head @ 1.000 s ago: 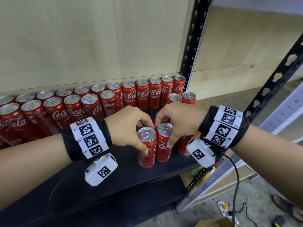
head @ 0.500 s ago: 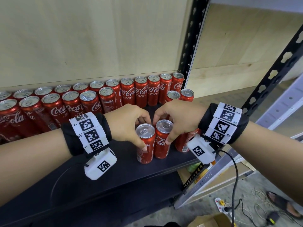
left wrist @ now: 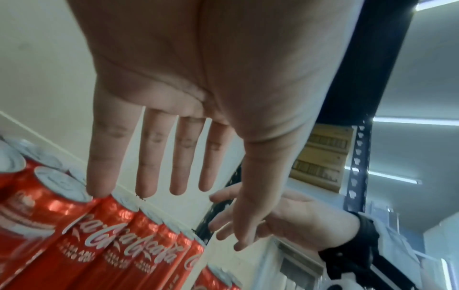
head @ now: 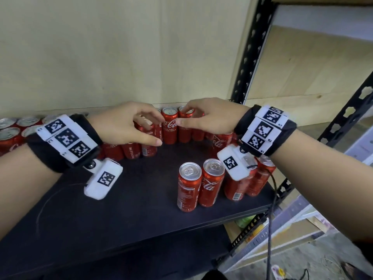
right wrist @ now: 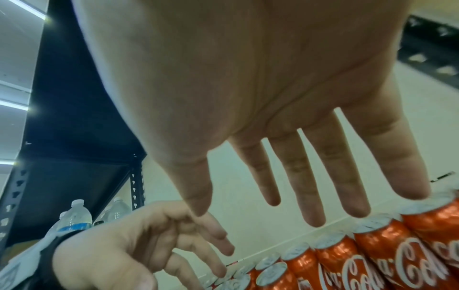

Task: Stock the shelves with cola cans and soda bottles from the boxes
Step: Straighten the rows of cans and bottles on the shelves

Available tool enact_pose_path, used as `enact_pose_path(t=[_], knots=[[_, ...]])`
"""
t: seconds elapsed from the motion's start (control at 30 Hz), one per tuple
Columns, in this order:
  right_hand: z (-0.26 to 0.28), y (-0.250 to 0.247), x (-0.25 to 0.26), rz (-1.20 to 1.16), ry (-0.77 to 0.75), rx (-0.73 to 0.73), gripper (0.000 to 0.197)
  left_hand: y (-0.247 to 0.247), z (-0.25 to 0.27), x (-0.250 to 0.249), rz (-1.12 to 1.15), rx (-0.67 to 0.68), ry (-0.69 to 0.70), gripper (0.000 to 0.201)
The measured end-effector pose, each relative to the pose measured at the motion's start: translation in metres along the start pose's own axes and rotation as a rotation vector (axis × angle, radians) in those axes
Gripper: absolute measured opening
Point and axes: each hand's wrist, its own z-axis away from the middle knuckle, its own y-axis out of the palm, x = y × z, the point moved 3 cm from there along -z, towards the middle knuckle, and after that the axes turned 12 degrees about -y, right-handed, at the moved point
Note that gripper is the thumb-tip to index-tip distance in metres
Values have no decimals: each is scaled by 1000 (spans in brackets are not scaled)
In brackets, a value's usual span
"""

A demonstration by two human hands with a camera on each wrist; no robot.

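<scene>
Bare shelf (head: 121, 209) at front-left; cans (head: 189, 186) front-right, can rows (head: 170, 126) behind.

You face a pale plywood back panel (head: 121, 57) behind black perforated steel uprights (head: 252, 49); grey concrete floor (head: 314, 257) below, ceiling strip lights (left wrist: 412, 120) lit.

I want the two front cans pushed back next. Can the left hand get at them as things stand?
Probably yes. The left hand is open over the back rows, holding nothing, and bare shelf lies between it and the two front cans. The right hand is also back at the rows.
</scene>
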Motion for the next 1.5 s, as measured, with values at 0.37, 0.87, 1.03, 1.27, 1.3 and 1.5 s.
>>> enact_pose_path(t=[0.37,0.87,1.03,1.27,1.3,1.5], knots=[[-96,18,31,237,-136,139,66,-41,-21,54,-155,-413,-140,46],[-160,57,34,255,-161,136,68,-18,-57,85,-515,-261,-312,50],[-161,58,36,281,-179,135,69,-17,-64,85,-613,-238,-320,55],[-164,64,36,291,-154,201,60,-11,-66,79,-703,-241,-299,58],[-165,65,36,290,-153,208,61,-11,-66,79,-708,-243,-297,58],[-165,65,37,257,-161,215,62,-9,-67,78,-676,-243,-290,60]])
